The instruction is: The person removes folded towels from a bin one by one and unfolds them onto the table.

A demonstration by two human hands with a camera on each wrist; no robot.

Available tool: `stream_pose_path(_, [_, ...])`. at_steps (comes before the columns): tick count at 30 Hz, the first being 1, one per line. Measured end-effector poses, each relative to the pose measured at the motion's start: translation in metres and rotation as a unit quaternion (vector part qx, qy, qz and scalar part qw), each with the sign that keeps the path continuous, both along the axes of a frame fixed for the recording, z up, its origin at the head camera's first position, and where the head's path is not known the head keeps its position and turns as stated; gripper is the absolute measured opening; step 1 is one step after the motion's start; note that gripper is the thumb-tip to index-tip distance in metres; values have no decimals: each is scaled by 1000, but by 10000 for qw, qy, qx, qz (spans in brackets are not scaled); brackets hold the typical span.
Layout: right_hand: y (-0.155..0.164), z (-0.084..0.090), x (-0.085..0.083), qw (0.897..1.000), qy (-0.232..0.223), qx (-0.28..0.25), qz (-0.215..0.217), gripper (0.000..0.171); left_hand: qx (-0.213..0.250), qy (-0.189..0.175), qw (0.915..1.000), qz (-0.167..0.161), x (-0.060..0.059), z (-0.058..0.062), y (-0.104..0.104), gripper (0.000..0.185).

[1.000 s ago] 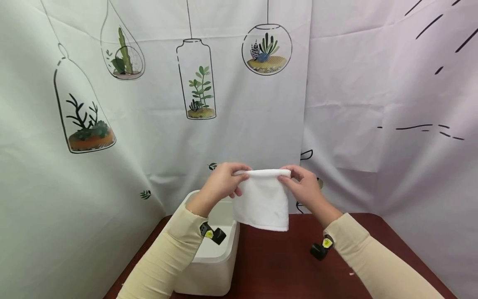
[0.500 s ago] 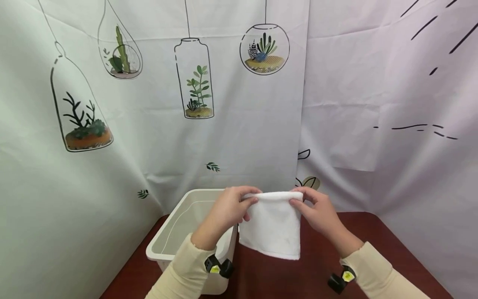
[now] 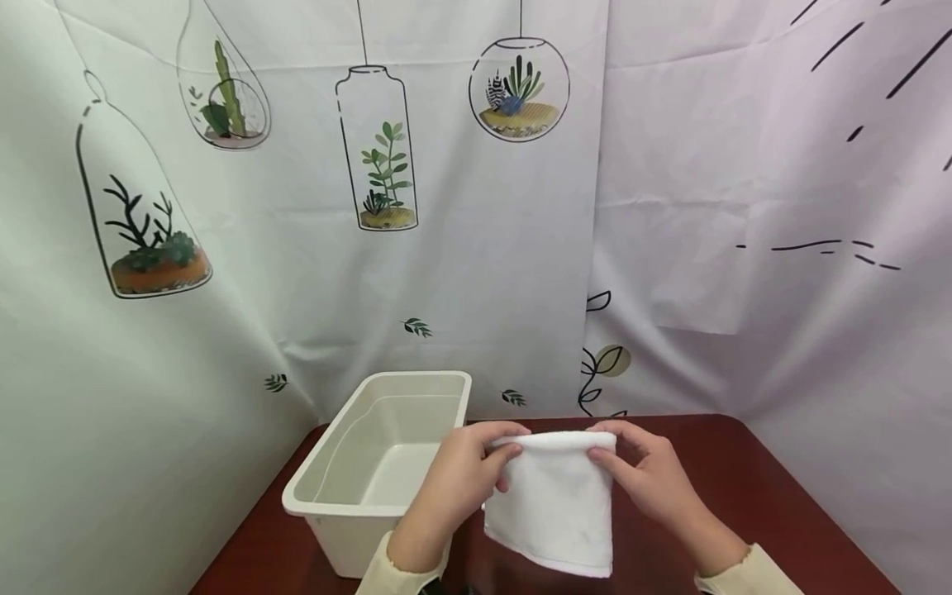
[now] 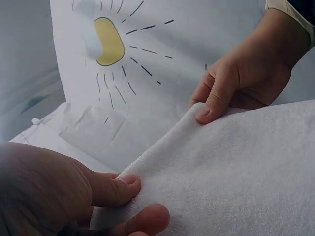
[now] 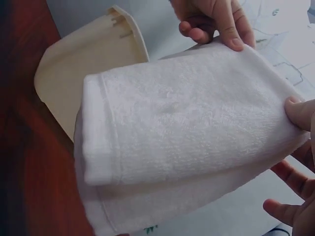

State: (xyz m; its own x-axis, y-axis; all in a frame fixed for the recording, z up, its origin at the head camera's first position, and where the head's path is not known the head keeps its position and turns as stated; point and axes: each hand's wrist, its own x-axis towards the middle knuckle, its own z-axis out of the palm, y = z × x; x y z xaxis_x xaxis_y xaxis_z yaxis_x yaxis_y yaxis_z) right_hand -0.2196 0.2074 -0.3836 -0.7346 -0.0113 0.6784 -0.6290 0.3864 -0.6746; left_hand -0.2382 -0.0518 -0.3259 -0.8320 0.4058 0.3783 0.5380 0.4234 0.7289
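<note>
A white terry towel (image 3: 554, 504), folded double, hangs by its top folded edge between my two hands. My left hand (image 3: 472, 471) pinches the left end of that fold, thumb in front. At the right end, my right hand (image 3: 647, 471) pinches it the same way. The right wrist view shows the hemmed layers of the towel (image 5: 172, 123) spread slightly apart at the lower end. In the left wrist view the towel's fold (image 4: 162, 145) runs taut from the left thumb to the right hand (image 4: 241, 78).
A cream plastic tub (image 3: 375, 510) stands on the dark red table (image 3: 692, 471), left of the towel. Behind the table hangs a white curtain (image 3: 476, 273) printed with plants in glass jars. Curtain walls also close in both sides.
Both hands have lowered the towel and brought it somewhat right, toward the body. More of the tub shows now. The grip on the towel's top edge stays the same.
</note>
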Motion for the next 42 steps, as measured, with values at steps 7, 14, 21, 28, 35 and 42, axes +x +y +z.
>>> stream_pose_path(7, [0, -20, 11, 10000, -19, -23, 74, 24, -82, -61, 9999, -23, 9, -13, -3, 18])
stream_pose_path(14, [-2, -36, 20, 9982, -181, -186, 542, 23, -276, -378, 9989, 7, 20, -19, -7, 14])
stream_pose_path(21, [1, -54, 15, 9963, -104, -213, 829, 24, -618, -375, 9974, 27, 18, -33, -2, 13])
stream_pose_path(28, [5, -75, -3, 9957, -804, -356, 290, 19, -784, -279, 9962, 269, 0, -50, 10, 12])
stream_pose_path(35, [5, -91, -26, 9883, -1405, -577, -169, 21, -713, -74, 9949, 709, -26, -77, 26, 10])
stream_pose_path(42, [11, -109, -44, 9810, -1703, -456, -814, 24, -592, -233, 9924, 1054, -52, -108, 47, 10])
